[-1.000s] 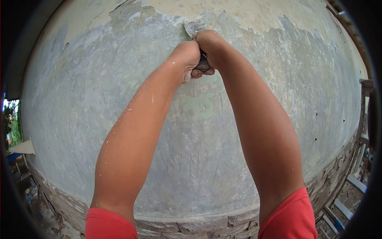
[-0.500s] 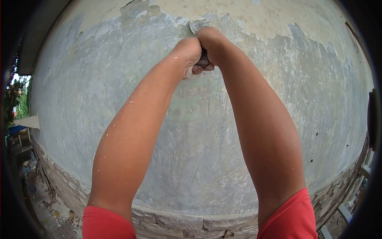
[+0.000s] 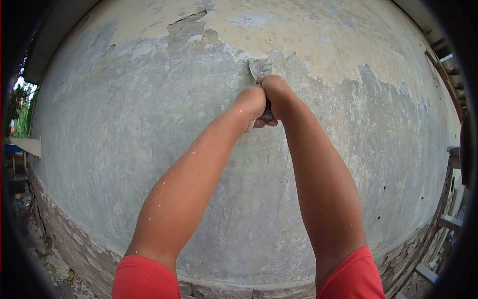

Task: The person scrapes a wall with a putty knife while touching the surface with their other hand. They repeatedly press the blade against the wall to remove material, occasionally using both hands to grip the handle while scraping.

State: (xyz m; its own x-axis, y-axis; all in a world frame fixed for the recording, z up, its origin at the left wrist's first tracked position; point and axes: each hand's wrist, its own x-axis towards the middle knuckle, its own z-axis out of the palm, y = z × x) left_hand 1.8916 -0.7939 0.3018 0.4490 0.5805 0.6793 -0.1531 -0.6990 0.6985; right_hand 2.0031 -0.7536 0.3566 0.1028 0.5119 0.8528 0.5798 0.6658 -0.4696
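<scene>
Gripping: bare left hand (image 3: 253,102) and bare right hand (image 3: 277,90), both clenched around the dark handle (image 3: 268,113) of one grey, flat-bladed metal scraper (image 3: 259,69). Long axis: near upright in view, leaning slightly left, blade above the fists. Nearer the blade: right hand. Location: ragged border between flaking cream paint (image 3: 318,47) and mottled grey wall surface (image 3: 144,109); blade contact cannot be told.

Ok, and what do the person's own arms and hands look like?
Both arms wear plain red sleeves, left and right, ending near the elbows. Below them the left forearm and right forearm are bare; small pale flecks dot the left one, with fewer on the right. The left hand and right hand show no gloves, watch or bracelet.
</scene>
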